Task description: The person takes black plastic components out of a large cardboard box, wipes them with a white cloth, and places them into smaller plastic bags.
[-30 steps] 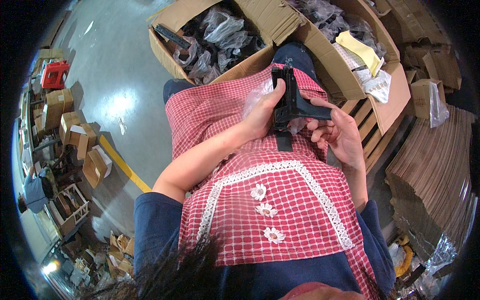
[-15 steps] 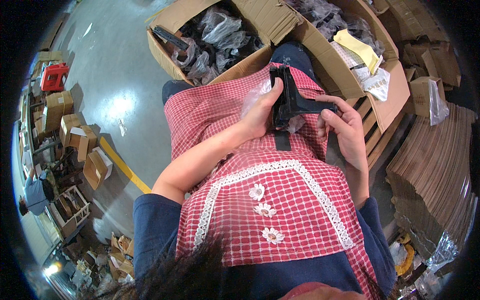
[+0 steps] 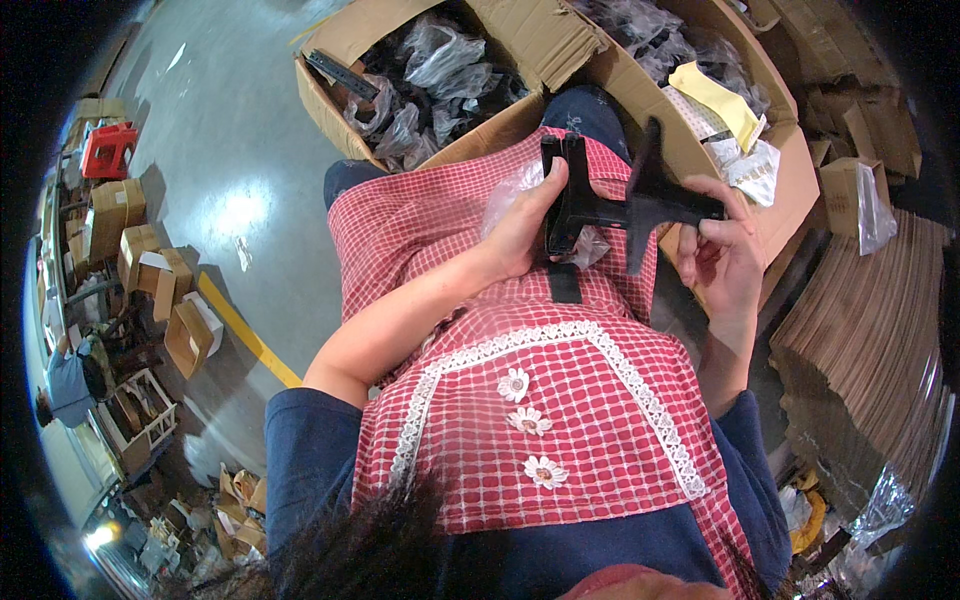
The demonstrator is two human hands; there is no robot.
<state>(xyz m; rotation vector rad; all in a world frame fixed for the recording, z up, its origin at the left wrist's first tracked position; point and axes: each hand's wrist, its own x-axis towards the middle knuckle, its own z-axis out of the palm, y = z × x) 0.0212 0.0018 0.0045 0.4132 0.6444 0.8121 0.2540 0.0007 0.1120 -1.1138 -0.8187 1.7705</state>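
Note:
Above my lap, my left hand is closed round several black T-shaped plastic parts nested together, thumb pressed on their near side. Their stem points right. Clear plastic bag film shows below and beside them. To the right, my right hand pinches the stem end of a separate black T-shaped part between thumb and fingers. Its crossbar stands roughly upright, close to the stem tip of the parts in my left hand; whether they touch I cannot tell. A red checked apron covers my lap.
Beyond my knees stands an open cardboard box of black parts in clear bags. Another open box is at the right, with yellow paper on it. Flattened cardboard is stacked at far right. A person is at far left.
My right hand has moved right, drawing one T-shaped part away from the stack. My left hand and the other parts have stayed in place.

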